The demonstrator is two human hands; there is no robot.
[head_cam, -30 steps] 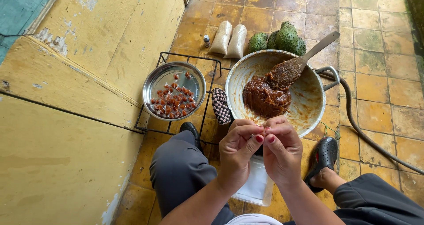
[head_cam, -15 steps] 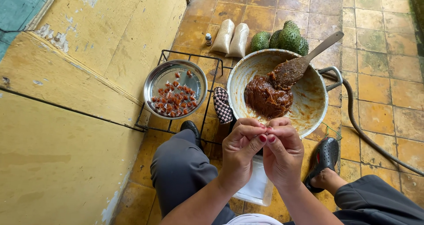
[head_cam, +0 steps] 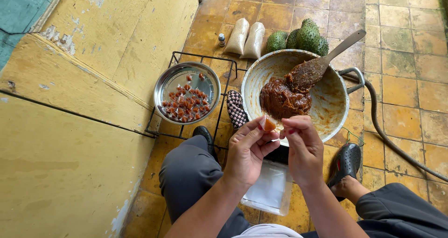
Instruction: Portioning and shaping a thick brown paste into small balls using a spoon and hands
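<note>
My left hand (head_cam: 248, 149) and my right hand (head_cam: 303, 147) meet in front of me, fingertips pinched on one small orange-brown wrapped candy (head_cam: 269, 124). Just beyond them sits a large pale pan (head_cam: 336, 102) holding a mound of dark brown paste (head_cam: 282, 100), with a wooden spoon (head_cam: 322, 63) resting in it. To the left, a round metal bowl (head_cam: 164, 86) holds several small wrapped candies (head_cam: 184, 105).
The bowl rests on a black wire rack (head_cam: 175, 56) on the yellow tiled floor. Two white bags (head_cam: 246, 37), a small bottle (head_cam: 221, 39) and green spiky fruits (head_cam: 303, 37) lie behind the pan. A clear container (head_cam: 268, 191) sits between my knees. A hose (head_cam: 396, 149) runs right.
My hands have stayed together at the pan's near rim, fingers working the small candy; the piece now shows more clearly between my fingertips.
</note>
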